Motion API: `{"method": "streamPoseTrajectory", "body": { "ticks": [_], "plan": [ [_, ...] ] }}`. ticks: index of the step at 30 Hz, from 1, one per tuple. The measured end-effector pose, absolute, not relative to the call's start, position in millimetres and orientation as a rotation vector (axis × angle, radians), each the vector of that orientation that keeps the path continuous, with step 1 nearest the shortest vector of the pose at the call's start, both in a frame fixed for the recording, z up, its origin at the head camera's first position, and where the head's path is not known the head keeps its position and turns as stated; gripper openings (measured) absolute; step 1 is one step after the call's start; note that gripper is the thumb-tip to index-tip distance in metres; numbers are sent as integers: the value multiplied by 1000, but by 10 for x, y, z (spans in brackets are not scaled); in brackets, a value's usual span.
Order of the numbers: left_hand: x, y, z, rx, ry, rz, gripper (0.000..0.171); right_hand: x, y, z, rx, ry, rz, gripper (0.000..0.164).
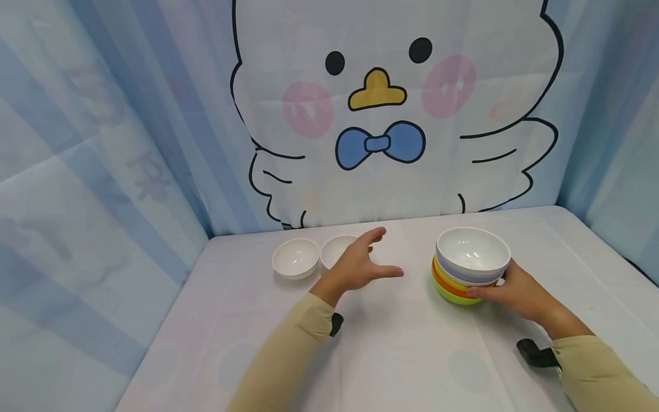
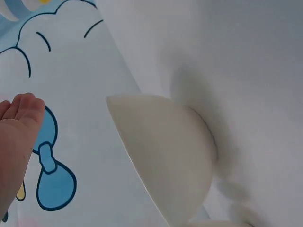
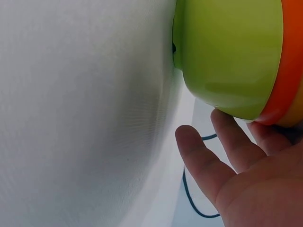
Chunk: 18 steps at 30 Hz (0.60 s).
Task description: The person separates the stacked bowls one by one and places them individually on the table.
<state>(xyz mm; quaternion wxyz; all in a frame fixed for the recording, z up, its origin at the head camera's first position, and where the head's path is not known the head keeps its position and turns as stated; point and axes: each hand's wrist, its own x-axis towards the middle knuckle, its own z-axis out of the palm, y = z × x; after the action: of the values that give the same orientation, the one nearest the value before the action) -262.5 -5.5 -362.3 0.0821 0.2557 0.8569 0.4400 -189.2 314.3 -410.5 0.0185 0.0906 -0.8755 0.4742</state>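
A stack of nested bowls [image 1: 469, 260] stands at the right of the table, white on top, then lavender, yellow, orange and lime green below. My right hand [image 1: 520, 292] grips its right side, thumb across the front. In the right wrist view, fingertips [image 3: 223, 118] touch the lime green bowl [image 3: 232, 56]. My left hand [image 1: 355, 266] holds nothing, its thumb and fingers spread apart over the table. Behind it is a small white bowl [image 1: 334, 247], partly hidden by the hand. Another small white bowl [image 1: 296, 258] sits beside that one on the left.
A pale cloth covers the table [image 1: 396, 355]. Behind it hangs a curtain [image 1: 378, 191] printed with a cartoon face and a blue bow tie. More blue and white curtain [image 1: 92, 229] closes off the left side. A black strap end [image 1: 538, 355] shows at the right wrist.
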Motion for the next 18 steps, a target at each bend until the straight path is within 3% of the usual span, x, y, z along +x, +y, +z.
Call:
{"method": "streamPoseTrajectory", "body": {
  "ticks": [18],
  "plan": [
    [-2540,744,-3511,907,2576,1214,101,-1893,3167,-4139,345,-2690,1468,101]
  ]
}}
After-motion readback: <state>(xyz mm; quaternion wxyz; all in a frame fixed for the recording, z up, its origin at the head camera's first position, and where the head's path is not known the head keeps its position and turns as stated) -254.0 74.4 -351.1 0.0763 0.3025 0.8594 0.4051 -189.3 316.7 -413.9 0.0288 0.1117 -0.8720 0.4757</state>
